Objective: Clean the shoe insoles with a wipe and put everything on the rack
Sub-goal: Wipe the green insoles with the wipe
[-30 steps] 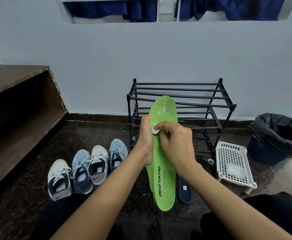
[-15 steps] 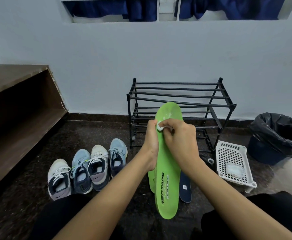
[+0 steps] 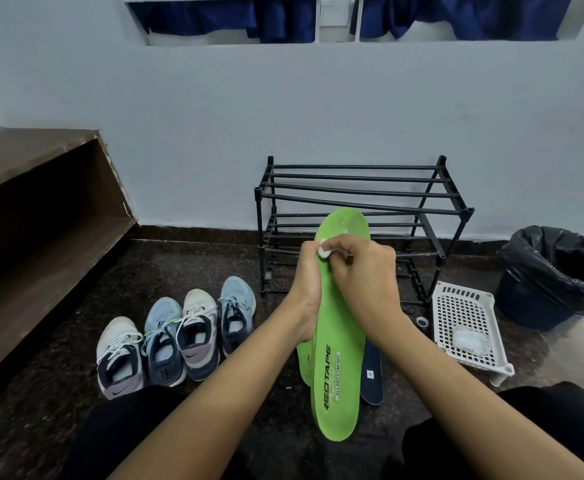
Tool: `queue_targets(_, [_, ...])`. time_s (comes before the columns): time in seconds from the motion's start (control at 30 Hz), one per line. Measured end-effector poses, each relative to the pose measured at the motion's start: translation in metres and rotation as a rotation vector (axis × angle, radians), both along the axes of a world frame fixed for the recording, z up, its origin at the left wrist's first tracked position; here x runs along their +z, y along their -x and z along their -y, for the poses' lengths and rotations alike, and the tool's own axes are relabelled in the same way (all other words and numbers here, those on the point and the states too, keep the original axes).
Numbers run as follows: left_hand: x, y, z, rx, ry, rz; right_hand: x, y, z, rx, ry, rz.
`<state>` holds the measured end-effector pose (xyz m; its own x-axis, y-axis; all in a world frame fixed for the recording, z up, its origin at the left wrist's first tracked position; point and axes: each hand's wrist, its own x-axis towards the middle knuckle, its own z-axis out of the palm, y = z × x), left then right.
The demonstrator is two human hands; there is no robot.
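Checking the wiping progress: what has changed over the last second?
The right hand, pinching the wipe, rubbed up the green insole toward its toe end; the insole sank slightly. The left hand kept its grip on the insole. Shoes, rack, basket and bin stayed put.

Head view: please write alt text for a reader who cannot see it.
A left hand holds a green insole upright while the right hand presses a white wipe near its top. A black rack stands behind, and four shoes sit on the floor to the left.
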<state>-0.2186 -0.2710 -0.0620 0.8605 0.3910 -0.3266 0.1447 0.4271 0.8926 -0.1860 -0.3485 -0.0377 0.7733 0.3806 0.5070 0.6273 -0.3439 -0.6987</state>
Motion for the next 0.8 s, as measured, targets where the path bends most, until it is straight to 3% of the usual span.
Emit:
queue_targets(0.3, [0.002, -0.002, -0.019, 0.062, -0.04, -0.036, -0.004, 0.02, 0.0, 0.108, -0.05, -0.041])
queue_targets(0.8, [-0.002, -0.002, -0.008, 0.052, -0.091, -0.019, -0.005, 0.011, -0.003, 0.025, -0.125, -0.048])
